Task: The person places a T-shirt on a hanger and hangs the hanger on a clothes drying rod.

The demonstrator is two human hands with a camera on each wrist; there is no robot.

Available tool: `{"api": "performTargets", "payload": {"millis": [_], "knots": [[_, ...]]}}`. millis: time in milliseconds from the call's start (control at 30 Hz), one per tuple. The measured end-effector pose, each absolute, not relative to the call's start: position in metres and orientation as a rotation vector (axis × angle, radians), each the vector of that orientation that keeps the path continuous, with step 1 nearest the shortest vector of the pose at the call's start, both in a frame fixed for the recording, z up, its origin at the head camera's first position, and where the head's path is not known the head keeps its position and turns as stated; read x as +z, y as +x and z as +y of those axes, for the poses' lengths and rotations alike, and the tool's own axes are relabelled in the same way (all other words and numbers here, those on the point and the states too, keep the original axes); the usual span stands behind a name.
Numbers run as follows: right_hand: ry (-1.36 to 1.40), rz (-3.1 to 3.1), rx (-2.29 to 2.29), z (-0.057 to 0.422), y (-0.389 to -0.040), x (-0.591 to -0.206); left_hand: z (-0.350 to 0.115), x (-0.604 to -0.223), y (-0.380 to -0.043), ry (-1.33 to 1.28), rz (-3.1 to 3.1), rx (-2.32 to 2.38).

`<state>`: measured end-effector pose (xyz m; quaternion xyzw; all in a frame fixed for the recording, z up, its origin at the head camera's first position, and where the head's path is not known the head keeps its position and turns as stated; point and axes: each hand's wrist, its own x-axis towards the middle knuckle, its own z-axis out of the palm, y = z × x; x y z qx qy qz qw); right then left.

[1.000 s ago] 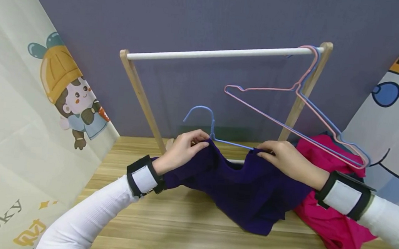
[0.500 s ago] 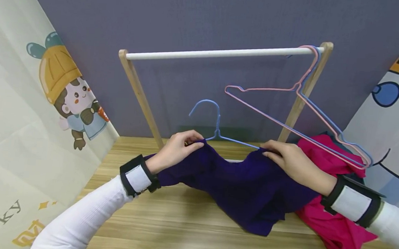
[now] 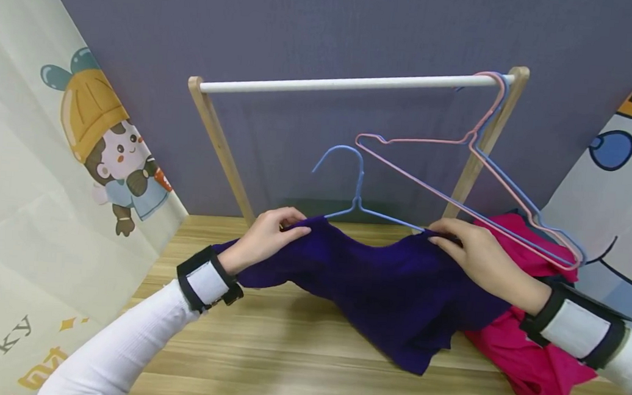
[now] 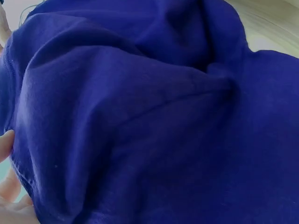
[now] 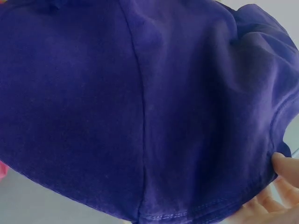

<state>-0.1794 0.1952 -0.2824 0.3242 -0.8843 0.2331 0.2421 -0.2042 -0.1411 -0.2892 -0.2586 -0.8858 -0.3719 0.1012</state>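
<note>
A dark purple shirt (image 3: 376, 287) hangs spread between my hands, its lower part draping onto the table. My left hand (image 3: 269, 237) pinches the shirt at one shoulder, thumb in front. At the other shoulder my right hand (image 3: 471, 257) pinches the cloth in the same way. A blue wire hanger (image 3: 359, 182) rises out of the neckline with its hook up and turned left; both its arms run under the cloth towards my fingers, their ends hidden. Purple fabric (image 4: 140, 116) fills most of the left wrist view, and a stitched hem (image 5: 182, 215) shows in the right wrist view.
Behind stands a rack with a white rail (image 3: 335, 84) and wooden posts (image 3: 223, 145). A pink hanger (image 3: 424, 141) and another blue hanger hang at the rail's right end. Bright pink clothing (image 3: 535, 366) lies on the wooden table (image 3: 260, 365) at right.
Both hands have moved apart, spreading the shirt's neckline. The blue hanger has shifted up and right, and more of both its arms shows above the cloth.
</note>
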Motion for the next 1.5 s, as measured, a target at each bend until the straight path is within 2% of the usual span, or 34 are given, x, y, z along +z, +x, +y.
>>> {"api": "performTargets", "payload": {"millis": [467,667,933,1200,1500], "knots": [[0.889,-2.436,0.622,0.200,-0.170,-0.281,-0.163,-0.295,-0.202,-0.810,-2.601,-0.987],[0.987,-2.524,0.704,0.202,-0.166,-0.280,-0.172,-0.298,-0.204,-0.823,-2.550,-0.946],[1.232,-2.878,0.942,0.202,-0.157,-0.274,-0.177,-0.299,-0.208,-0.807,-2.500,-0.971],[1.309,-3.106,1.102,0.193,-0.140,-0.274,-0.177,-0.292,-0.214,-0.796,-2.501,-0.948],[1.482,-3.134,1.614,0.173,-0.125,-0.277,-0.178,-0.289,-0.223,-0.740,-2.568,-0.946]]}}
